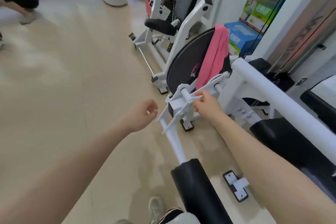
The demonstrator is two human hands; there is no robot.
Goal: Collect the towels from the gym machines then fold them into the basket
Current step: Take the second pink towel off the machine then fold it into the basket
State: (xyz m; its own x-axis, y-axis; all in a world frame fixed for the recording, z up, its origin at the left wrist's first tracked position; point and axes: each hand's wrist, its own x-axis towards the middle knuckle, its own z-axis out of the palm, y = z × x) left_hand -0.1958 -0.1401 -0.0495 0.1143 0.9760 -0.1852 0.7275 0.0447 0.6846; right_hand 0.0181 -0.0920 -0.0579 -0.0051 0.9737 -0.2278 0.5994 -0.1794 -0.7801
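Pink terry-like cloth identifies the towel (213,58), which hangs draped over the top edge of a large black disc (183,71) on a white gym machine (183,29); its long axis runs steeply downward, from the disc's upper rim toward a white linkage bracket (203,89) at the near machine's front end. The towel's lower end sits just behind that bracket, partly hidden by it. The right hand (206,104) is the nearer one: it lies directly below and in front of the towel's lower end, fingers loosely curled and resting against the bracket's metal bars, with no cloth held. The left hand (145,112) hovers well to the left over the beige floor (72,78), fingers loosely curled, holding nothing. From the right hand, the towel lies up and away, slightly to the right. Judged from this layout, the reach would need to clear the bracket and rise toward the hanging cloth. A black foam roller pad (198,191) on a white bar extends toward the viewer. Coloured boxes (243,38) stand behind the disc. No basket is visible.
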